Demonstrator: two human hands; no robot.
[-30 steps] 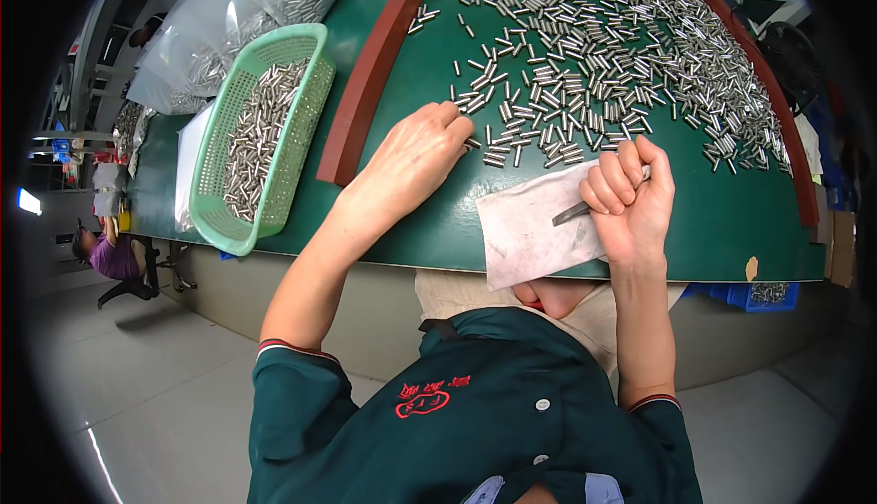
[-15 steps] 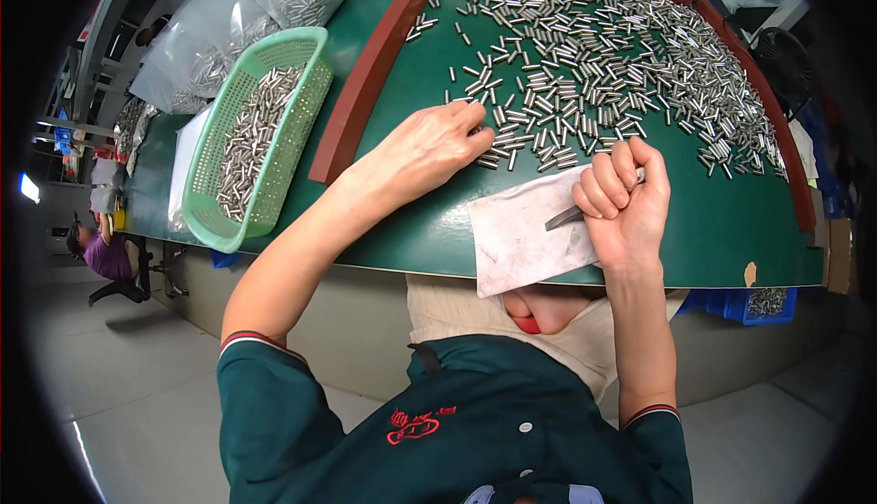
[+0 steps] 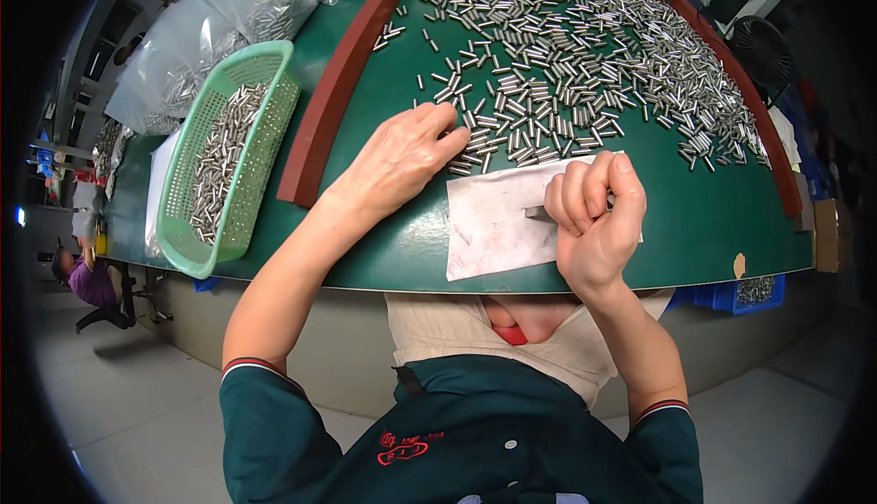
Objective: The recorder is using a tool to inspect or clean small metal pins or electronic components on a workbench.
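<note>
Many short silvery metal pins (image 3: 557,84) lie spread on the green tabletop. At their near left edge is my left hand (image 3: 402,152), fingers curled and thumb close to the forefinger; whatever it may pinch is hidden. My right hand (image 3: 598,216) is closed in a fist around a flat grey metal tool (image 3: 539,215), of which only a short end sticks out. The fist is over a stained whitish cloth (image 3: 493,221) near the table's front edge. The rest of the tool is hidden by my fingers.
A green plastic basket (image 3: 274,107) of similar pins stands left, outside the red-brown wooden border (image 3: 315,130). Clear bags of pins (image 3: 206,43) lie behind it. A blue bin (image 3: 776,292) sits below the table at right. Another person (image 3: 91,280) is far left.
The whole view has shifted slightly, so the table sits further left. My right fist has turned, and less of the grey tool shows. My left hand stays beside the same pins.
</note>
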